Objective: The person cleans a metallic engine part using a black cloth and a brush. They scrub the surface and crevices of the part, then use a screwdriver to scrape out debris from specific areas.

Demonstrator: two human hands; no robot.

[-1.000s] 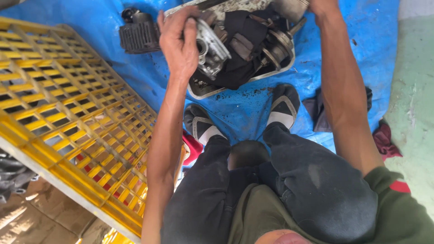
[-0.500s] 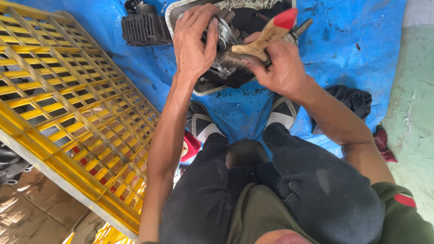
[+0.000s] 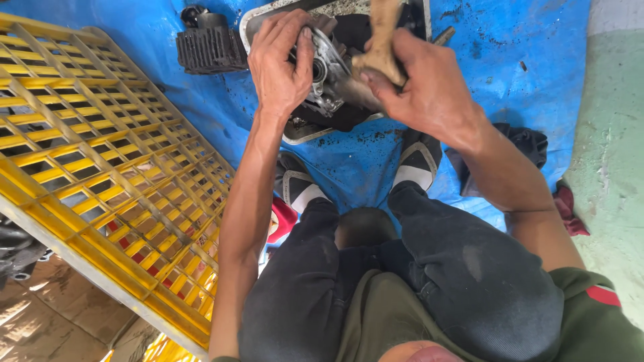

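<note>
My left hand (image 3: pixel 278 64) grips a grey metal engine part (image 3: pixel 327 74) and holds it tilted over a shallow metal tray (image 3: pixel 295 134). My right hand (image 3: pixel 429 87) is closed around the wooden handle of a paintbrush (image 3: pixel 381 40), whose bristles press against the engine part. Dark cloth and more greasy parts lie in the tray behind the hands, mostly hidden. I squat with both feet on a blue tarp (image 3: pixel 362 164) just in front of the tray.
A black finned engine cylinder (image 3: pixel 209 47) lies on the tarp left of the tray. A large yellow plastic grid crate (image 3: pixel 100 161) lies at the left. Dark and red rags (image 3: pixel 563 201) sit at the right near a pale green concrete floor (image 3: pixel 614 134).
My right hand came back from beyond the tray holding the paintbrush and set it against the engine part. The brush handle has since swung upright. My left hand stayed on the part.
</note>
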